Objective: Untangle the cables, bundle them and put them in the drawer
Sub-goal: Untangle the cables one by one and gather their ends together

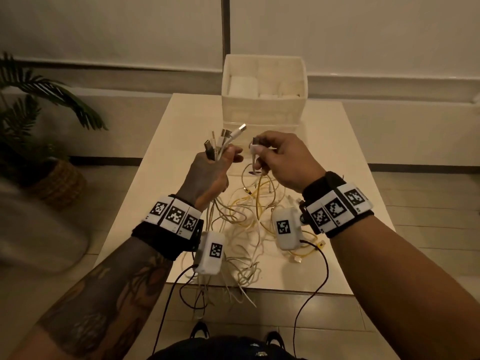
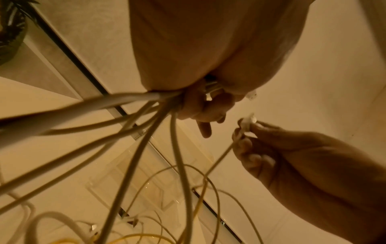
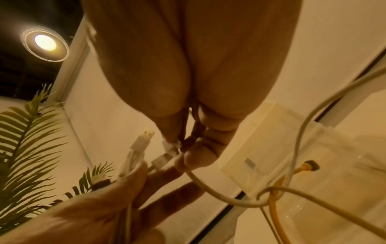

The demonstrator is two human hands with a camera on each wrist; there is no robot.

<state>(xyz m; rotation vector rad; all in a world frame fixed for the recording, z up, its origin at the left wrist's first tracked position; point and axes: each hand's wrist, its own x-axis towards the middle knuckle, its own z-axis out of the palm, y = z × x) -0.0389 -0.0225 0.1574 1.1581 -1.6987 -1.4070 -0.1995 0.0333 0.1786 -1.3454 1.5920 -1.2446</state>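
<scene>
White table (image 1: pixel 350 178): tangled cables (image 1: pixel 241 229) sprawl between both wrists. Left hand (image 1: pixel 207 175) grips a fistful of plug ends, axes upright. Right hand (image 1: pixel 283 159) pinches one connector (image 1: pixel 255 145) just right of that bunch, likely joining it next.

Both forearms are bare, and the left forearm (image 1: pixel 98 289) carries dark tattoos. Each wrist wears a black strap ringed with white blocks (image 1: pixel 175 215) printed with black-and-white square codes. Beside each strap hangs a white box (image 1: pixel 211 252) bearing the same kind of code, with a thin dark wire (image 1: pixel 166 305) trailing from it.
</scene>
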